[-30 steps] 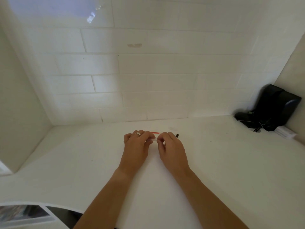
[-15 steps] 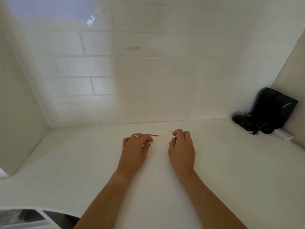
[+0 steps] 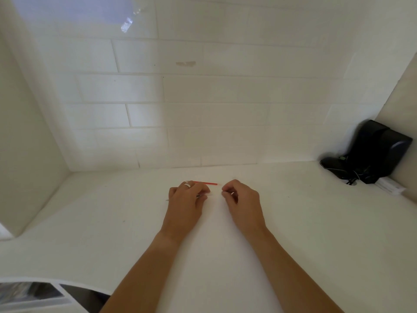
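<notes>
Resting knuckles-up on the counter [image 3: 112,222], the left hand [image 3: 185,204] had its fingers curled down over a thin grey rod [image 3: 168,200]. The rod lay flat under the hand, and its tip poked out past the hand's left side. A ring [image 3: 187,185] showed on one finger. The right hand [image 3: 242,202] sat just beside it, apart from it. Its fingers were curled and its thumb and forefinger tips were drawn together, pointing at the left hand. Whether they pinched anything could not be told. A red stick [image 3: 207,183] lay on the counter just behind the left fingers. A black device [image 3: 374,152] stood in the far right corner.
</notes>
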Tool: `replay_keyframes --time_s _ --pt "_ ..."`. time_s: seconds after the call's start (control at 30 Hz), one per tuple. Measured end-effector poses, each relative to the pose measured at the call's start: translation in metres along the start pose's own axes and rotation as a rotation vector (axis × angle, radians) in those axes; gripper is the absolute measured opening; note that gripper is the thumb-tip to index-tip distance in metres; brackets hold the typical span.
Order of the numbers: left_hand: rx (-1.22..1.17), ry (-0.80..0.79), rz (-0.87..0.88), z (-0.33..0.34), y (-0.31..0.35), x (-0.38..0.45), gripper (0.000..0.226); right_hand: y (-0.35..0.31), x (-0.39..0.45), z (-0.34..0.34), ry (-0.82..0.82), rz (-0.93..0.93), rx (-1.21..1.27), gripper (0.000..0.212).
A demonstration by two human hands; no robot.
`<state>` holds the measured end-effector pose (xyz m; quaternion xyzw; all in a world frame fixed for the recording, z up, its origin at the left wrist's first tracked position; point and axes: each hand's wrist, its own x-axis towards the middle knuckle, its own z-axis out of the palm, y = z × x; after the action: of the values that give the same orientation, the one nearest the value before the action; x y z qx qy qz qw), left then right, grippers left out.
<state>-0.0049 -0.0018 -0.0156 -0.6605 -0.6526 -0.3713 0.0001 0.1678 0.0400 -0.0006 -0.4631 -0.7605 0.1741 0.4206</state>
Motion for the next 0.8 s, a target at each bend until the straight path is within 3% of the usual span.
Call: replay_keyframes --time_s 0.57,0.8 --pt "-0.076 -0.041 0.067 -0.0026 0.0035 -0.0014 0.021 -0.0080 -0.0020 -0.0034 -0.115 -0.115 0.138 0.017" --pt "-0.094 -0.021 0.080 -0.0038 0.0040 -0.0014 0.023 -0.0097 -0.0026 -0.0070 -0.123 -0.037 0.267 0.008"
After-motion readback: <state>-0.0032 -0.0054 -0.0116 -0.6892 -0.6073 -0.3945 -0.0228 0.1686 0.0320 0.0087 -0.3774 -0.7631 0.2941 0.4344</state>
